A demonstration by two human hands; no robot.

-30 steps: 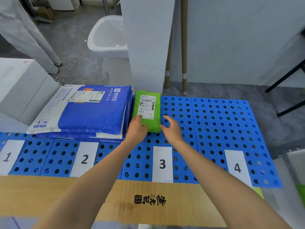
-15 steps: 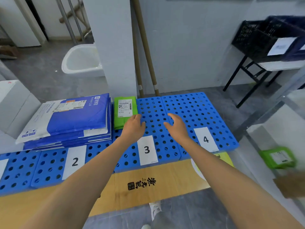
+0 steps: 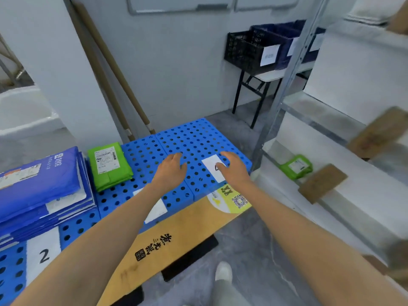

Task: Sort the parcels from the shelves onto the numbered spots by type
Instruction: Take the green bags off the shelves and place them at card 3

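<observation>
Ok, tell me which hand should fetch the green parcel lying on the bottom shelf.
Right, probably. The right hand hovers open on the side of the shelf, nearer its green parcel; the left hand, also empty, must cross over.

Black crate [image 3: 245, 51] on folding table [image 3: 273, 76], cardboard tubes [image 3: 112, 62] leaning on wall [image 3: 176, 74]

Both hands empty over the blue perforated board [image 3: 194, 138].
The bare left forearm [image 3: 99, 235] reaches in across the board's near edge from lower left, and the bare right forearm [image 3: 298, 228] from lower right. The left hand [image 3: 171, 167] is palm down over the board's middle, fingers loosely bent. The right hand [image 3: 231, 167] is palm down near its right end, fingers spread. Neither grips anything.
</observation>
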